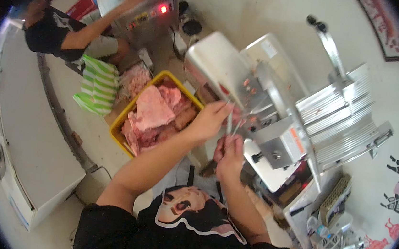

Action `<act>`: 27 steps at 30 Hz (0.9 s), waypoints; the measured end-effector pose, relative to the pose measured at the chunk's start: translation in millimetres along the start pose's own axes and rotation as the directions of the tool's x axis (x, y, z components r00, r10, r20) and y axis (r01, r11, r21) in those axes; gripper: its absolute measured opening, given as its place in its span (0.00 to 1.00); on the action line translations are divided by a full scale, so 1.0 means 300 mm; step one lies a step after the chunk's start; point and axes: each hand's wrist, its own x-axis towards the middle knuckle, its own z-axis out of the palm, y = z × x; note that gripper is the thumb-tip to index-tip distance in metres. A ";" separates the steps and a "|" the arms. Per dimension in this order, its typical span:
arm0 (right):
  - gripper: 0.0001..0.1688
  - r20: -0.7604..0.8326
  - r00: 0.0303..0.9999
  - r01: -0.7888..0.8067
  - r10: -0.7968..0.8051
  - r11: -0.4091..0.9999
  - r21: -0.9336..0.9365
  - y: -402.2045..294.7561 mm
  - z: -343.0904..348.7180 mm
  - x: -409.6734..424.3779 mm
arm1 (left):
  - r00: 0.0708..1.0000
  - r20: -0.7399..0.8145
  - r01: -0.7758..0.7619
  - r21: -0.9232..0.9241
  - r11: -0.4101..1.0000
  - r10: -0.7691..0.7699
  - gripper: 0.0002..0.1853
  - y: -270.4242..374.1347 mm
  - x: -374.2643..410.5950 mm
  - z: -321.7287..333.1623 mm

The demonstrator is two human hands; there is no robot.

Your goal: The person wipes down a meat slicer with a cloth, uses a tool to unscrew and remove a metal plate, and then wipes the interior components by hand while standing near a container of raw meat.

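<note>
My right hand (pixel 230 154) is shut around the lower end of a slim metal tool (pixel 229 123), whose bright shafts point up and away from me. Close above it, my left hand (pixel 210 120) has its fingers bent at the tool's upper end; whether they grip it is unclear. A pinkish, blurred patch shows just beyond those fingers. To the right of both hands stands a metal meat slicer (pixel 277 142), with scraps of meat (pixel 250 87) on its housing. Left of my hands, a yellow crate (pixel 122 117) holds large slabs of raw meat (pixel 154 109).
Beyond the crate are a green-and-white striped plastic bag (pixel 98 86) and a clear bag of pink meat pieces (pixel 136 80). A co-worker (pixel 60 35) reaches toward a metal machine (pixel 148 22) with a lit red light. A white chest freezer (pixel 38 119) runs along the left.
</note>
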 end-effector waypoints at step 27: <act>0.08 -0.020 0.872 0.285 -0.489 0.540 -0.792 -0.062 0.102 0.106 | 0.997 -0.079 0.004 0.131 0.991 0.007 0.20 0.072 0.000 0.050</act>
